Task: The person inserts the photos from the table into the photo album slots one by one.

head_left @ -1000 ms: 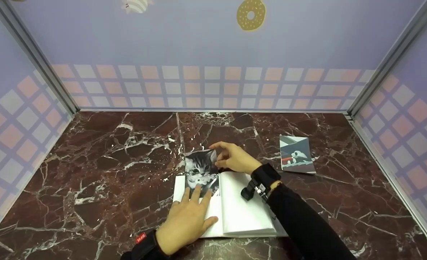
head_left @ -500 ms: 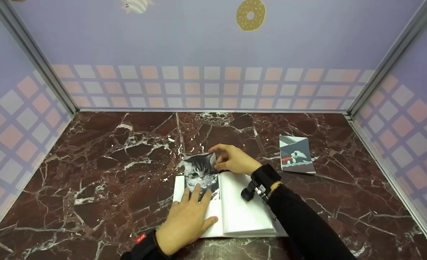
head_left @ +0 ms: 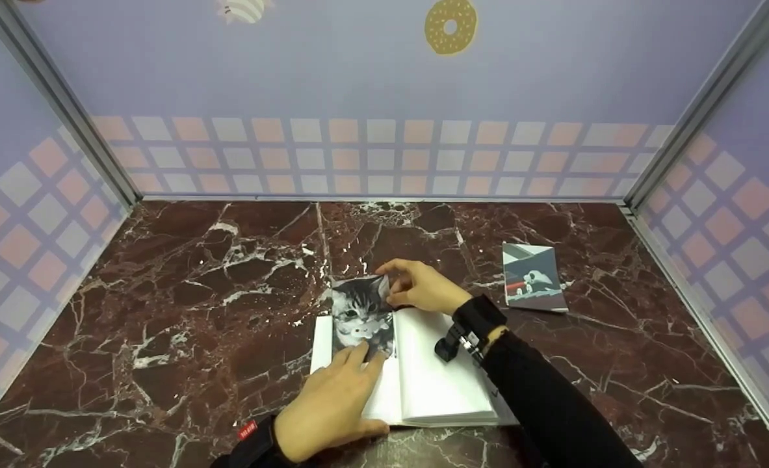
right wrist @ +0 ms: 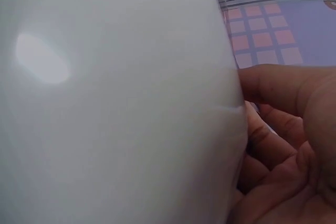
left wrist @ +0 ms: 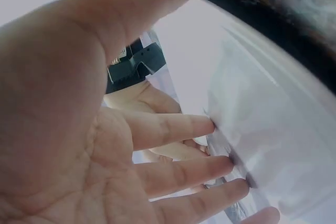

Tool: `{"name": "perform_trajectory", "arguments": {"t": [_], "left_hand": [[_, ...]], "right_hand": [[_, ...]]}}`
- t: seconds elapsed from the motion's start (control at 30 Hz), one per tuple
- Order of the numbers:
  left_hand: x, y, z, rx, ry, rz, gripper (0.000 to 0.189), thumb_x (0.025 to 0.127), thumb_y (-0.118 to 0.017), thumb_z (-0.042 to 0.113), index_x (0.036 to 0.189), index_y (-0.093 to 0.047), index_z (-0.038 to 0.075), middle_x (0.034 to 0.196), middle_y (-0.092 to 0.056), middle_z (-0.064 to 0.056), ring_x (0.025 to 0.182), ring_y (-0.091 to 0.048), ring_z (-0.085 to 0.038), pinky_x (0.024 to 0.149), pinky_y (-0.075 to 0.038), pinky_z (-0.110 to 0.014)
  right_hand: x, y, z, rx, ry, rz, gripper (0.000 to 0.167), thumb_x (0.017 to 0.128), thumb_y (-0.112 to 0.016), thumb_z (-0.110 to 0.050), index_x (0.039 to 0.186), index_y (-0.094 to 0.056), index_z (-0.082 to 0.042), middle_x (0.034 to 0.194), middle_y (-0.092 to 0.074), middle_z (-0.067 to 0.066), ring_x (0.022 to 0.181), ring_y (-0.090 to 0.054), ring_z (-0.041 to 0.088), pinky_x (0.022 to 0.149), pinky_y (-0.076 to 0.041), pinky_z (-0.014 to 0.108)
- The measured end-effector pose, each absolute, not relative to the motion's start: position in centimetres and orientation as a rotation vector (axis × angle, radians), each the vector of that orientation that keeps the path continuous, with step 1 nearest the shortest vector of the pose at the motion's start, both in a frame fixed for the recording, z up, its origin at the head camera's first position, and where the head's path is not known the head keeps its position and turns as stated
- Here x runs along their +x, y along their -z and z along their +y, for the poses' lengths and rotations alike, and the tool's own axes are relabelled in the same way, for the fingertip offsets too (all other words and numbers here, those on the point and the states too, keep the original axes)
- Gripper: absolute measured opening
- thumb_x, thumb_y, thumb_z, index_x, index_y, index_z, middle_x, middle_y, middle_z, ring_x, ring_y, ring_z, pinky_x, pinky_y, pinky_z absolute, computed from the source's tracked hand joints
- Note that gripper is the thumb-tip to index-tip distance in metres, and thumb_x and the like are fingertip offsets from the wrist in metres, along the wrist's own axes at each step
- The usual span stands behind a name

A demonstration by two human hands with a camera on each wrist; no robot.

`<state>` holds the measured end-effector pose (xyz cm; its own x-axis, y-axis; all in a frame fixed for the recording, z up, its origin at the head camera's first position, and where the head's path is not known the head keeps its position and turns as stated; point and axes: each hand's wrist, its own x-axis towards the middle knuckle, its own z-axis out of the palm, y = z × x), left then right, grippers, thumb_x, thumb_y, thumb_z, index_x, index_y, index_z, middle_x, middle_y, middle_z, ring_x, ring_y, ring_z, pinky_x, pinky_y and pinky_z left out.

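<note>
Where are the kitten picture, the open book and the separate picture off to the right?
Kitten picture [head_left: 361, 313], head view: on the kitten's face.
Open book [head_left: 446, 387], head view: on its bare right-hand page.
Separate picture [head_left: 534, 279], head view: on its printed middle.

Lt purple walls [head_left: 351, 71] w/ pink & wht checks [head_left: 343, 130] round dk red marbled tabletop [head_left: 241, 351].

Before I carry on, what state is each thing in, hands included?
Book: open, on the table.
Kitten card: picture up, lower part over the left page, top past its edge.
Other card: picture up, apart from the book.
Left hand: fingertips at kitten card's lower part.
Right hand: pinching kitten card's right edge.
</note>
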<state>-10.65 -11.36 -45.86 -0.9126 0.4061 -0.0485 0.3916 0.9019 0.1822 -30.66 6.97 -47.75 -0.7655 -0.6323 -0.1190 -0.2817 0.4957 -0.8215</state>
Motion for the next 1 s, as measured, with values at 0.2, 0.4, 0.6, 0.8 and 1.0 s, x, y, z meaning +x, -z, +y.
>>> {"name": "perform_trajectory", "arguments": {"t": [0.2, 0.4, 0.6, 0.8, 1.0], "left_hand": [[-10.67, 46.03, -11.28, 0.636, -0.251, 3.001, 0.103, 0.072, -0.094, 0.057, 0.152, -0.055, 0.004, 0.152, -0.057, -0.024, 0.136, -0.060, -0.042, 0.093, -0.064, -0.057], [-10.70, 45.96, -11.25, 0.617, -0.278, 2.974, 0.103, 0.073, -0.094, 0.056, 0.153, -0.054, 0.004, 0.154, -0.055, -0.024, 0.137, -0.059, -0.043, 0.094, -0.063, -0.059], [-10.60, 46.00, -11.31, 0.624, -0.303, 2.986, 0.099, 0.073, -0.095, 0.054, 0.150, -0.057, 0.005, 0.152, -0.056, -0.024, 0.136, -0.060, -0.043, 0.092, -0.063, -0.060], [-10.48, 46.10, -11.39, 0.646, -0.288, 3.005, 0.100, 0.073, -0.094, 0.055, 0.150, -0.057, 0.004, 0.151, -0.057, -0.023, 0.134, -0.061, -0.043, 0.091, -0.064, -0.060], [-10.51, 46.03, -11.41, 0.638, -0.285, 2.987, 0.100, 0.075, -0.093, 0.056, 0.152, -0.056, 0.004, 0.153, -0.056, -0.024, 0.137, -0.059, -0.043, 0.092, -0.063, -0.061]], "right_hand": [[-30.72, 47.87, 6.98, -0.763, 1.172, 2.329, 0.055, 0.095, -0.077, -0.003, 0.146, -0.062, -0.013, 0.092, -0.076, 0.005, 0.077, -0.063, 0.009, 0.069, -0.050, 0.024], [-30.64, 47.88, 6.95, -0.761, 1.176, 2.329, 0.050, 0.097, -0.076, -0.005, 0.144, -0.064, -0.013, 0.090, -0.075, 0.002, 0.076, -0.061, 0.009, 0.066, -0.048, 0.022], [-30.67, 48.05, 6.92, -0.797, 1.194, 2.313, 0.044, 0.099, -0.075, -0.008, 0.142, -0.066, -0.010, 0.091, -0.075, 0.004, 0.079, -0.063, 0.007, 0.068, -0.048, 0.020], [-30.71, 48.18, 6.97, -0.819, 1.194, 2.263, 0.043, 0.099, -0.074, -0.005, 0.141, -0.065, -0.008, 0.097, -0.080, 0.013, 0.078, -0.067, 0.007, 0.066, -0.047, 0.019], [-30.71, 48.16, 6.98, -0.814, 1.205, 2.236, 0.042, 0.099, -0.073, -0.004, 0.140, -0.065, -0.008, 0.099, -0.080, 0.015, 0.080, -0.070, 0.007, 0.068, -0.048, 0.019]]}}
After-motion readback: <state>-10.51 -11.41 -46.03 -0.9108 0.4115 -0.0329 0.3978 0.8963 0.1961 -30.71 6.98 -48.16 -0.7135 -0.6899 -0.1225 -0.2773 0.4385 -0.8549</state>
